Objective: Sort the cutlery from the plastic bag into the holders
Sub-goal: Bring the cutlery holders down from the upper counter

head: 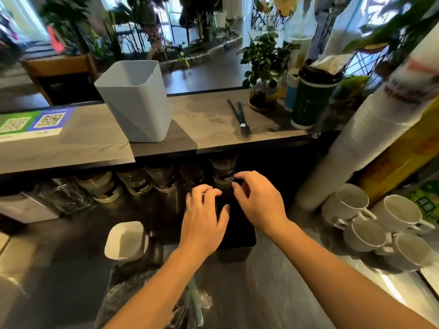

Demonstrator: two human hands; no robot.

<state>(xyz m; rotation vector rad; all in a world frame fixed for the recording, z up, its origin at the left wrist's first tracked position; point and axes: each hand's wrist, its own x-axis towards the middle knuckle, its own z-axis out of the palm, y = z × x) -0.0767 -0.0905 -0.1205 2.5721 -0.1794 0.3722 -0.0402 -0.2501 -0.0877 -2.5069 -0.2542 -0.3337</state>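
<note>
A black holder (237,248) stands on the steel lower counter, and both my hands are over its open top. My left hand (204,222) covers its left rim with the thumb toward the inside and the fingers curled. My right hand (257,201) covers the far right rim, fingers bent downward. Whether either hand grips the rim is unclear. A small white holder (124,241) stands to the left. A tall white holder (137,100) sits on the upper shelf, with forks (242,122) lying to its right. The plastic bag (133,302) with cutlery lies at the bottom edge.
Jars (161,180) line the back of the lower counter under the shelf. White cups (380,224) cluster at the right beside a stack of paper cups (361,138). A dark green cup (311,100) and a potted plant (263,67) stand on the shelf's right end.
</note>
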